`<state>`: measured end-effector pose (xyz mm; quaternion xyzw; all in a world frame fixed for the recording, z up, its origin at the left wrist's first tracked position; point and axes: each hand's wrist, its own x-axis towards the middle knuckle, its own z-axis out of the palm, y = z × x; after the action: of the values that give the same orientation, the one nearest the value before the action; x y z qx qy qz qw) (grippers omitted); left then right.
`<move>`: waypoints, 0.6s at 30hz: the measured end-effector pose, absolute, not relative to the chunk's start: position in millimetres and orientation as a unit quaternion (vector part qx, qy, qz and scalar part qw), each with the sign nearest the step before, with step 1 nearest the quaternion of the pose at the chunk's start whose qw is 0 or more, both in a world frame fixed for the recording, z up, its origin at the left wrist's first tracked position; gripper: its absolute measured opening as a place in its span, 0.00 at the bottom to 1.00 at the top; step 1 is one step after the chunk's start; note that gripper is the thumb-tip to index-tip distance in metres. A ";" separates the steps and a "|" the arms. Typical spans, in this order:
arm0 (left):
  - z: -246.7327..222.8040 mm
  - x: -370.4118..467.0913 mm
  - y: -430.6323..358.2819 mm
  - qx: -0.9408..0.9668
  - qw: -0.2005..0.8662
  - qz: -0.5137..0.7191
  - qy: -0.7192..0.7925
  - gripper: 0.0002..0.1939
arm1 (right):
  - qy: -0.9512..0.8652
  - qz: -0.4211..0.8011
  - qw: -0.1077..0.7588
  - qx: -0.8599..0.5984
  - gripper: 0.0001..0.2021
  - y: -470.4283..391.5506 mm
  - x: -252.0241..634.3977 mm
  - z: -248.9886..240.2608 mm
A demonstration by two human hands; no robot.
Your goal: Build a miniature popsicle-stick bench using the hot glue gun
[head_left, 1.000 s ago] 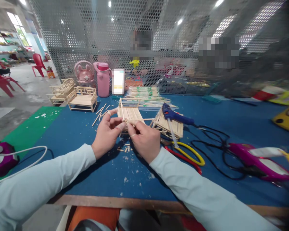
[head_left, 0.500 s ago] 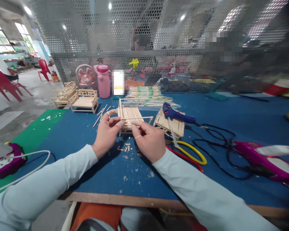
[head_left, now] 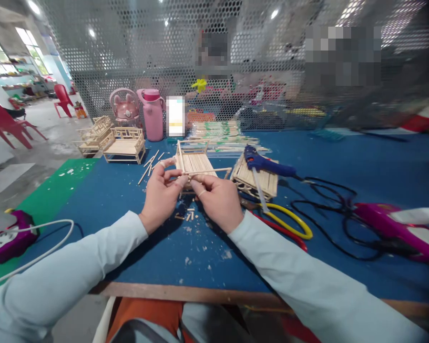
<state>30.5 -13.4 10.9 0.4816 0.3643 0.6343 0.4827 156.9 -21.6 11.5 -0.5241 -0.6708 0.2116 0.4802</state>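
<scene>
A small bench frame made of thin wooden sticks (head_left: 196,164) stands in front of me, with a slatted seat and rails. My left hand (head_left: 161,193) is closed on its near left side, thumb and fingers at the front rail. My right hand (head_left: 219,199) pinches at the same rail, its fingertips almost meeting the left ones. Whatever sits between the right fingertips is too small and hidden to make out. Short stick offcuts (head_left: 189,215) lie below the hands. Loose sticks (head_left: 149,167) lie to the left.
A blue glue gun (head_left: 270,164) rests on another slatted stick piece (head_left: 264,183). Pliers with red and yellow handles (head_left: 289,221) and black cables lie at right. Finished miniature benches (head_left: 124,145), a pink flask (head_left: 153,116), a phone (head_left: 175,116) and stick bundles (head_left: 218,131) stand behind.
My right hand has moved left, its fingertips coming up close to my left fingertips at the front rail. The camera view has shifted slightly.
</scene>
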 end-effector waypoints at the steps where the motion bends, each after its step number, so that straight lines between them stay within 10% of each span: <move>1: 10.0 30.5 -13.3 0.486 0.476 0.636 0.364 0.20 | -0.669 0.213 0.485 -0.522 0.13 -21.9 156.7 11.3; 18: 1.1 27.5 -10.7 0.522 0.452 0.638 0.341 0.16 | -0.642 0.265 0.528 -0.489 0.11 -21.6 150.8 14.6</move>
<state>27.5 -10.7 1.1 0.5217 0.3414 0.6378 0.4522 150.8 -21.6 14.6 -0.4894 -0.6417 0.2648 0.5278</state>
